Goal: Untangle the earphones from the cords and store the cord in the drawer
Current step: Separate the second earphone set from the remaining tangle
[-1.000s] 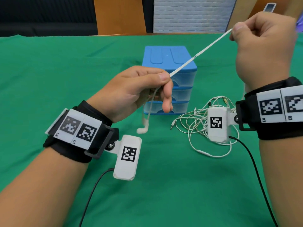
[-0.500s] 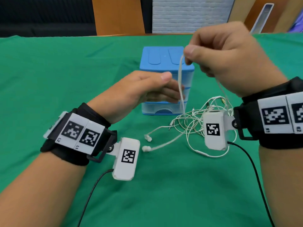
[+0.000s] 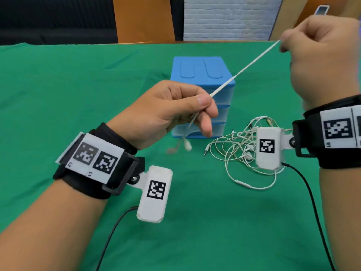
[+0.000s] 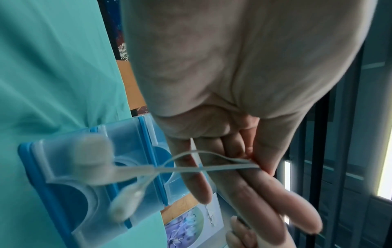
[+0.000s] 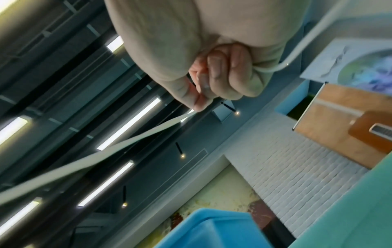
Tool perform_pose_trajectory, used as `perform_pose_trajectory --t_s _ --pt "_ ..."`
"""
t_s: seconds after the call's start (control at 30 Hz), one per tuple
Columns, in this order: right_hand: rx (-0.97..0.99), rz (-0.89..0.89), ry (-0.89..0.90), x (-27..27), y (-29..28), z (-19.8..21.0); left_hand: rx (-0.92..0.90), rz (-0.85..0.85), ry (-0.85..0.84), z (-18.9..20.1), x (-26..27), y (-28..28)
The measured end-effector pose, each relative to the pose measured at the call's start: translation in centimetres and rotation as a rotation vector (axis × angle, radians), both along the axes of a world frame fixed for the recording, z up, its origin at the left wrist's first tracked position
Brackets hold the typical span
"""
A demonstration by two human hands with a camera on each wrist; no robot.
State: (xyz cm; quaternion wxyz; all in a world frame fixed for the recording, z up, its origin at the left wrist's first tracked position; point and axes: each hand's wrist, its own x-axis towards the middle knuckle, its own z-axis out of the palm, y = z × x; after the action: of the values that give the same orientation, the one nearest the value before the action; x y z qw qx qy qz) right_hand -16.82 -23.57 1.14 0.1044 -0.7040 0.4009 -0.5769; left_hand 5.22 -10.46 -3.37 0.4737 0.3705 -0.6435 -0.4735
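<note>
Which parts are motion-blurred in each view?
Head view: the dangling white earbuds smear, right hand is soft. Left wrist view: earbuds blurred before the blue plastic drawer unit. Right wrist view: the taut white cord streaks.

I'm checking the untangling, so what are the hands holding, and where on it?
Both hold one white earphone cord: left hand pinches it just above the earbuds, right hand farther along.

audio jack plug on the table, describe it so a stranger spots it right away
On the green tablecloth, find the blue drawer unit; a white cord tangle lies at its right foot. The audio jack plug pokes from the tangle's left edge: a short metal pin, not a rounded earbud.
</note>
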Motion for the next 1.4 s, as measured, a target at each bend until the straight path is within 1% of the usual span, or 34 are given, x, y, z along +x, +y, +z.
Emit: perform_pose_trajectory --t_s 0.07,0.23,0.3,0.33,0.37,0.4,0.43,0.47,0.53,0.6,0.63,0.83,0.97,1.1,1.2,1.27,1.4 --pt "0.012 -0.052 0.037 -0.4 -0.1 -0.2 0.013 -0.029 0.008 0.1 0.0 0.1" --pt "0.180 -0.049 0.289 -0.4 0.0 -0.8 0.076 -0.039 0.081 0.0 -0.1 0.1" --pt "0.098 -0.041 0.317 -0.2 0.7 -0.2 0.087 -0.025 0.098 0.0 -0.2 0.0" --pt "0.036 0.003 0.305 0.1 1.2 0.3 0.088 -0.020 0.102 0.0 -0.2 0.0" --pt "-0.004 0.107 0.281 0.6 2.0 0.7 0.091 -0.018 0.107 0.0 -0.3 0.0" --pt "-0.005 0.263 0.256 1.1 2.7 1.0 0.094 -0.019 0.112 0.0 -0.4 0.0" --pt "0.018 0.432 0.258 1.6 3.5 1.0 0.099 -0.020 0.122 0.0 -0.4 0.0" --pt "0.048 0.565 0.292 2.2 4.2 0.9 0.104 -0.020 0.133 0.1 -0.5 0.0" --pt "0.128 0.733 0.392 3.4 5.1 0.4 0.107 -0.012 0.151 0.2 -0.7 0.1" --pt "0.238 0.822 0.428 4.2 5.4 -0.2 0.108 0.011 0.158 0.3 -0.5 0.1" --pt "0.252 0.825 0.433 4.3 5.3 -0.5 0.111 0.026 0.163 0.3 -0.4 0.1" --pt "0.234 0.715 0.498 4.2 4.7 -0.8 0.085 0.091 0.178 0.6 0.7 0.1" --pt "0.205 0.661 0.521 3.8 4.7 -0.3 0.034 0.106 0.033 0.3 0.8 -0.3" --pt "0.246 0.689 0.569 3.4 4.7 -0.2 -0.037 0.082 -0.049 0.0 0.1 -0.5" --pt "0.205 0.698 0.523 3.4 4.8 -0.1 -0.056 0.053 -0.032 -0.2 0.0 -0.6" --pt "0.141 0.638 0.452 3.5 4.5 -0.1 -0.057 0.033 -0.040 -0.3 -0.1 -0.6" --pt "0.094 0.477 0.341 3.4 3.4 -0.6 -0.030 -0.001 -0.033 -0.5 0.0 -0.5"
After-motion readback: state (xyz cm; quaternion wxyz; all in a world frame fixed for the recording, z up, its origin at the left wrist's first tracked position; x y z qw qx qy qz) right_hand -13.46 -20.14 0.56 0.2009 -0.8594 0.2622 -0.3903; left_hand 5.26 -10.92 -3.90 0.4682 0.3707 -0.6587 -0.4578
